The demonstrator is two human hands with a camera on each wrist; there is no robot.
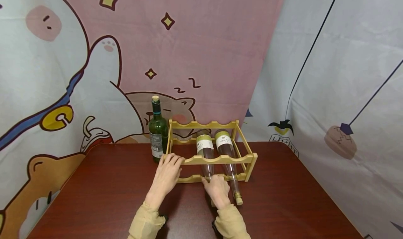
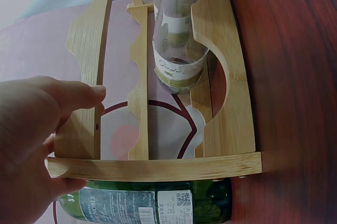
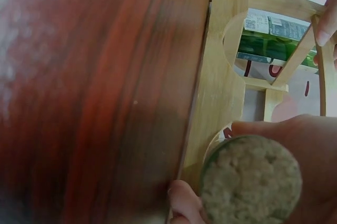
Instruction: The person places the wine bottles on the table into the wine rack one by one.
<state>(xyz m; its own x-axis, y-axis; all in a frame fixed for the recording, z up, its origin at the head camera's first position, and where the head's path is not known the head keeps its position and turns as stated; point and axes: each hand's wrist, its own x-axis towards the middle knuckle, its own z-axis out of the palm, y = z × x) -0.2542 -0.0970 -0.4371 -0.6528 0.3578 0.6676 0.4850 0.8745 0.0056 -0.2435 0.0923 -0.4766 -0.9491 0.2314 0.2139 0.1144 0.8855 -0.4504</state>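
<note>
A two-tier wooden wine rack stands on the table. My left hand holds its upper front left corner, the thumb and fingers on either side of the wood in the left wrist view. Through the lower tier lies a clear bottle with a white label, its neck toward me. My right hand grips that bottle's neck; its cork looms close in the right wrist view. Just to the right, another clear bottle lies in the same tier, its corked neck sticking out in front.
A corked green bottle stands upright right beside the rack's left end. The dark red-brown table stretches to both sides. Behind it hangs a cloth printed with cartoon animals.
</note>
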